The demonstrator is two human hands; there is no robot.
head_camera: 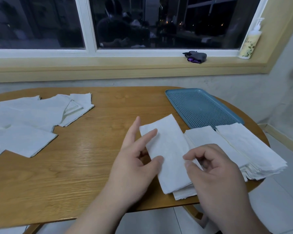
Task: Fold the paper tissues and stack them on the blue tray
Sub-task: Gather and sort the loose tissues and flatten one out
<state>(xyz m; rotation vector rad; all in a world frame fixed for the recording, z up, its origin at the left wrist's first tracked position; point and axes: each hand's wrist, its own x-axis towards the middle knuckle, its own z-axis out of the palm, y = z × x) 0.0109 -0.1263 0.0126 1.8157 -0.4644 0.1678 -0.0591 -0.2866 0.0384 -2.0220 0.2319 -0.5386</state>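
White folded tissue (167,154) lies as a long narrow strip on the wooden bench (74,174), directly between the two hands. From the head view, the left hand (135,166) sits at the strip's left edge with its fingers spread loosely; the index fingertip and the thumb tip touch the paper, but nothing is pinched. The right hand (215,173) hovers at the strip's right edge, fingers curled inward in a narrow, half-closed shape, thumb and forefinger close together near the paper; whether they actually hold an edge cannot be told.

Just beyond and to the right of the right hand lie two stacks of folded tissues (247,147), side by side and touching, the nearer stack partly tucked under the strip. Past those stacks, farther from the hands, the blue tray (201,107) rests on the bench with its perforated floor bare; the stacks' far corners overlap its near rim.

Well to the left of the left hand, a spread of unfolded tissues (29,119) overlaps loosely across the bench. Beyond everything, on the window sill (125,65), sit a small dark object (195,56) and a pump bottle (249,43).
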